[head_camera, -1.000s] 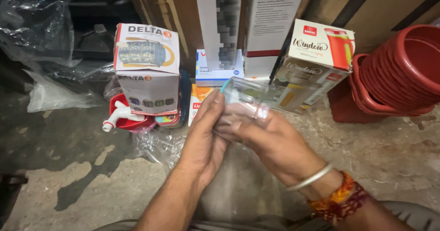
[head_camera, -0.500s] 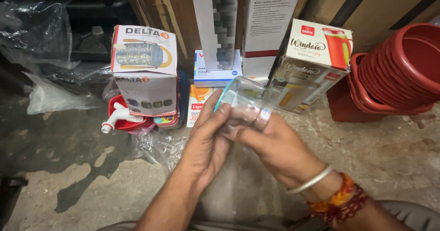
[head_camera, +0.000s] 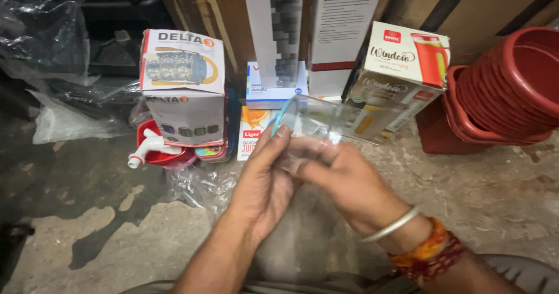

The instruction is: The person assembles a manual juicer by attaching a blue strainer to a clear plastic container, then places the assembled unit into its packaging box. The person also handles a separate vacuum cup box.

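Rough concrete floor [head_camera: 501, 183] spreads below stacked cartons [head_camera: 183, 84] and red tubs [head_camera: 506, 90]. Both the left hand [head_camera: 265, 186] and right hand [head_camera: 343, 180] have fingers closed around a clear glass tumbler [head_camera: 311, 122], held just before a tilted jug box [head_camera: 402, 75], with crumpled plastic wrap [head_camera: 198, 183] underneath.

The clear plastic container [head_camera: 311, 122] now tilts further over, the left hand [head_camera: 265, 186] thumb creeping up its side.

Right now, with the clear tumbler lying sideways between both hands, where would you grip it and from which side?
Grip the clear tumbler around its cylindrical wall at mid-body, coming from below and the near side, probably safest. It lies tilted with its bluish rim toward the left hand, whose thumb sits there; the right hand supports it underneath. The rim looks thin, the wall smooth, so wrap rather than pinch.
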